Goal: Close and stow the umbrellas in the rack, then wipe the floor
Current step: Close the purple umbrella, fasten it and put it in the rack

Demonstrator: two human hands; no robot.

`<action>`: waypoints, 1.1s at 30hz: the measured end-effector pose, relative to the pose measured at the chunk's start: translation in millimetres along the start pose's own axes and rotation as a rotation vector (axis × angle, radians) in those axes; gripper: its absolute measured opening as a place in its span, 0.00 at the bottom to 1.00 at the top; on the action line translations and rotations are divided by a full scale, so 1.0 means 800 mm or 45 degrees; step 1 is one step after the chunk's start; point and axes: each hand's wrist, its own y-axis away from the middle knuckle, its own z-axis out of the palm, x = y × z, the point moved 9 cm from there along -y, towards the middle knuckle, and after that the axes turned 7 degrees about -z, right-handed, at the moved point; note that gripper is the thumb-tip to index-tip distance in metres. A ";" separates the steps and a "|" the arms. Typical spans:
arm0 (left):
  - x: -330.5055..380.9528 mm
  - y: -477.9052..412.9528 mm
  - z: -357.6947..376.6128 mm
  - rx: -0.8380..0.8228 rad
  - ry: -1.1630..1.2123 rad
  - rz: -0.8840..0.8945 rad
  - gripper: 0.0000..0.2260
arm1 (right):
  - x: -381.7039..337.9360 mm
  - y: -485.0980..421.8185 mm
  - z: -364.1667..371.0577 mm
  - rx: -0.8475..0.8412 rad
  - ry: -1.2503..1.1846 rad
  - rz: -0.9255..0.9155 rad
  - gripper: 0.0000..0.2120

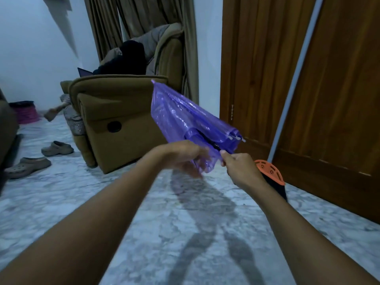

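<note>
Above the grey-veined marble floor [144, 212], in front of a brown upholstered armchair [115, 112], a translucent purple plastic umbrella [181, 118] is held in the air, mostly folded, with its tip pointed up toward the armchair. Its dark shaft end is gripped by the curled fingers of the right hand [236, 169]. The lower canopy edge is touched by the left hand [185, 159]; the fingers are blurred, so closure on the plastic cannot be determined.

umbrella [185, 118]: translucent purple | canopy collapsed, folds loose | tilted, tip up-left, rib tips lower-right | mid-air above marble floor [61, 192]
</note>
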 end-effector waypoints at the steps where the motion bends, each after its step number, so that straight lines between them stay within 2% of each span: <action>1: -0.010 0.007 -0.019 0.062 -0.360 -0.058 0.11 | 0.006 0.000 -0.007 0.003 0.063 -0.002 0.26; 3: -0.031 0.019 -0.068 0.273 -0.955 -0.206 0.12 | 0.010 0.002 -0.023 -0.005 0.204 0.001 0.27; 4: -0.037 0.026 -0.096 0.477 -1.178 -0.264 0.16 | 0.010 0.002 -0.030 -0.011 0.265 0.000 0.27; 6: -0.044 0.034 -0.134 0.928 -1.386 -0.242 0.37 | 0.006 0.000 -0.040 -0.031 0.359 -0.011 0.28; 7: -0.048 0.030 -0.134 1.028 -1.416 -0.150 0.49 | 0.003 -0.001 -0.043 -0.048 0.394 -0.020 0.29; 9: -0.055 0.013 -0.114 1.043 -1.457 0.095 0.62 | -0.006 -0.004 -0.045 -0.091 0.426 -0.045 0.30; 12: -0.049 -0.001 -0.079 1.086 -1.507 0.383 0.65 | -0.018 -0.005 -0.044 -0.174 0.382 -0.045 0.29; 14: -0.036 0.003 -0.065 1.182 -1.482 0.559 0.60 | -0.027 -0.005 -0.044 -0.215 0.386 -0.063 0.29; 16: -0.022 0.013 -0.065 1.291 -1.367 0.706 0.46 | -0.039 -0.003 -0.050 -0.215 0.500 -0.110 0.32; 20: -0.001 0.023 -0.070 1.284 -1.233 0.731 0.24 | -0.084 -0.003 -0.078 0.003 0.750 -0.296 0.27; 22: 0.004 0.024 -0.071 1.251 -1.162 0.728 0.16 | -0.113 -0.001 -0.088 0.183 0.841 -0.458 0.22; 24: 0.004 0.023 -0.083 1.214 -1.010 0.687 0.12 | -0.136 0.009 -0.102 0.518 0.950 -0.628 0.22; 26: 0.007 0.024 -0.102 1.177 -0.685 0.667 0.09 | -0.153 0.035 -0.114 0.894 0.890 -0.767 0.19; 27: 0.008 0.027 -0.109 1.149 -0.476 0.674 0.09 | -0.156 0.044 -0.115 0.977 0.791 -0.821 0.15; 29: 0.010 0.033 -0.117 1.085 -0.132 0.659 0.12 | -0.151 0.043 -0.104 0.828 0.526 -0.830 0.08; 31: 0.015 0.036 -0.120 1.011 0.066 0.614 0.11 | -0.128 0.024 -0.081 0.464 0.292 -0.643 0.04; 33: 0.031 0.041 -0.130 0.978 0.186 0.564 0.09 | -0.097 0.008 -0.059 0.147 0.197 -0.382 0.09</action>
